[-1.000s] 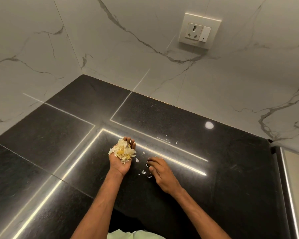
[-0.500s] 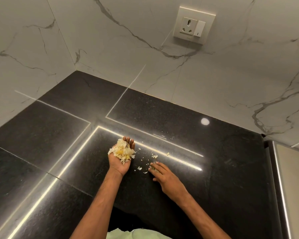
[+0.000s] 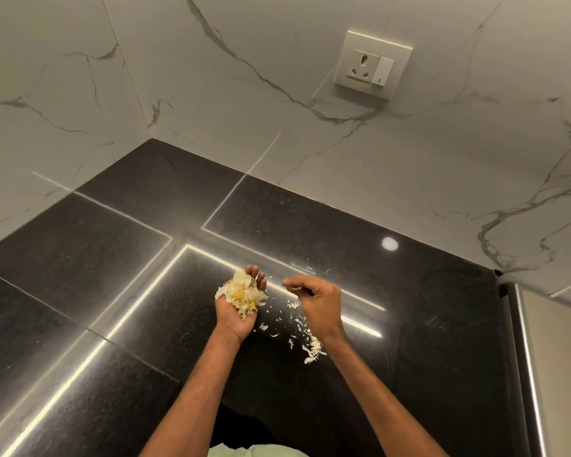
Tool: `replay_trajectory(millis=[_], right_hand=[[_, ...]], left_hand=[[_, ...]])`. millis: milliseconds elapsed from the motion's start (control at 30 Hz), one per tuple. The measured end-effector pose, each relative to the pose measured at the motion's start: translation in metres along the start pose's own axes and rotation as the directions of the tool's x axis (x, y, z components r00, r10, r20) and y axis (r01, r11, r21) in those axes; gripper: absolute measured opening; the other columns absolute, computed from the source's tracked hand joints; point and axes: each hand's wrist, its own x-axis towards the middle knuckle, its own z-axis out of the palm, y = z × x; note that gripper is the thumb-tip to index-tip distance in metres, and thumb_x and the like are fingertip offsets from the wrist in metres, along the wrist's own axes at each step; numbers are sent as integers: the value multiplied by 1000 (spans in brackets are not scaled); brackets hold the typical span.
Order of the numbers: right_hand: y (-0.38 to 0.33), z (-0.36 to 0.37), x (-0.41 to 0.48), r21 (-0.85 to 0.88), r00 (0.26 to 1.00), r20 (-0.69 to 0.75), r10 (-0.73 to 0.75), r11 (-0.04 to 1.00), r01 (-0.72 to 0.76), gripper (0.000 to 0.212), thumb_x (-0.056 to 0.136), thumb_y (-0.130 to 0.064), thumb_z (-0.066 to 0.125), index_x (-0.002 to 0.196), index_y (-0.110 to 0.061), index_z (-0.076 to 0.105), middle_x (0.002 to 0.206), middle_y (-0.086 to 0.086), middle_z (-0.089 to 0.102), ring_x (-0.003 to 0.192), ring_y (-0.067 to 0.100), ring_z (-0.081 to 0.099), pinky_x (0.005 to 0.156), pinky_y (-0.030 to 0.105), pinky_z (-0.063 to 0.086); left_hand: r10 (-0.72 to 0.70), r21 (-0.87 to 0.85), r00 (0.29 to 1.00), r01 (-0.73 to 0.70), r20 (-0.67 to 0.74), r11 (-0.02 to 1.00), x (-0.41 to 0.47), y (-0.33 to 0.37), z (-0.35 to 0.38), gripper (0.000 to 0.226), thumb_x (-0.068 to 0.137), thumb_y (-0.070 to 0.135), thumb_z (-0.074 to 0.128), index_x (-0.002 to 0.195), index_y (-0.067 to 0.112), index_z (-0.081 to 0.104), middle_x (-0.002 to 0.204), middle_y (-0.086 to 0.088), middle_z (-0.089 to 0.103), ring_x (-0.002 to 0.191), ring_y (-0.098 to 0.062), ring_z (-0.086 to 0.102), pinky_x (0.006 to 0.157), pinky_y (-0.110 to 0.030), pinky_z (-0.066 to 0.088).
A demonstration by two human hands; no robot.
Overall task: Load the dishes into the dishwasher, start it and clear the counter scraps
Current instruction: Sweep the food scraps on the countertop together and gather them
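A person clears a kitchen corner by hand. The left hand lies palm up just above the black granite counter, its fingers nearly straight and only lightly cupped under a heap of pale, yellowish scraps. The right hand hovers beside it, fingers drawn close together and aimed at the heap. Their tips are blurred, so whether they pinch a flake cannot be told.

What is left to gather, the loose scraps, lies on the stone in a thin trail. It runs from the gap between the two hands back toward the person, and its thickest clump sits just beside the right wrist. The clump is thus behind the right fingertips, not ahead of them. The right hand is the nearer one and would likely have to draw back to reach it.

Ceiling strip lights glare off the polished counter. White marble-veined wall tiles meet in the corner, with a socket plate above. A steel edge borders the counter at right.
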Motion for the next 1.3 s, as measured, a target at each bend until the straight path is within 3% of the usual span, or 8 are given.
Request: replay_trajectory(millis=[200, 300, 467, 667, 833, 967, 1100, 1300], right_hand=[[-31, 43, 12, -76, 910, 202, -361, 921, 382, 25, 80, 8, 71, 99, -8, 77, 96, 5, 75, 90, 12, 70, 82, 22, 56], [-25, 56, 10, -176, 826, 302, -476, 823, 540, 24, 80, 9, 66, 97, -5, 76, 98, 8, 74, 94, 18, 69, 84, 28, 55], [2, 62, 3, -272, 758, 440, -482, 732, 624, 32, 84, 8, 60, 111, -5, 72, 115, 10, 71, 116, 23, 62, 97, 37, 53], [-5, 61, 5, -172, 754, 346, -558, 752, 636, 32, 89, 4, 61, 119, -3, 68, 131, 12, 63, 132, 27, 50, 114, 38, 38], [-4, 22, -6, -138, 982, 95, -166, 974, 178, 36, 103, -28, 45, 134, -17, 60, 145, -7, 53, 141, 7, 40, 119, 36, 32], [55, -21, -48, -397, 985, 79, 153, 911, -110, 60, 102, -60, 25, 153, -29, 34, 163, -15, 20, 150, 0, 10, 122, 49, 22], [86, -23, -85, -699, 944, 147, 295, 706, -112, 90, 92, -77, 3, 158, -18, -7, 164, -2, -19, 151, 10, -19, 126, 44, 5], [58, 57, -49, -678, 923, 284, 259, 735, 2, 95, 92, -78, 6, 157, -10, -11, 163, 5, -21, 151, 17, -19, 125, 36, -3]], left_hand=[[-9, 20, 1000, 9, 17, 1000, -3, -9, 8, 36, 87, 18, 44, 83, 4, 78, 88, -12, 73, 81, -21, 72, 75, -29, 61], [-27, 21, 999, 27, 26, 999, 2, -8, 1, 34, 95, 14, 41, 103, 4, 72, 100, -12, 69, 91, -20, 69, 80, -28, 60], [-60, -25, 998, 60, -26, 998, 0, -4, 4, 42, 101, 19, 35, 96, 6, 75, 92, -11, 71, 80, -21, 72, 74, -30, 62], [-54, -83, 998, 52, -28, 995, -3, -2, 8, 56, 100, 22, 31, 78, 0, 77, 81, -12, 72, 68, -22, 73, 57, -28, 60], [55, 21, 997, -54, -49, 998, -2, 4, 8, 45, 93, 25, 39, 87, 7, 80, 98, -12, 74, 82, -23, 73, 76, -32, 58], [108, 21, 993, -108, -39, 994, -1, 21, 6, 45, 91, 23, 40, 83, 6, 81, 96, -12, 76, 83, -22, 75, 67, -30, 62], [166, -9, 986, -166, -3, 986, -5, 39, 5, 38, 77, 23, 46, 80, 7, 81, 93, -9, 77, 83, -21, 75, 70, -31, 62], [206, -20, 976, -205, 70, 979, -9, 68, -11, 40, 51, 20, 75, 89, 10, 80, 98, -7, 76, 90, -20, 74, 78, -32, 61]])
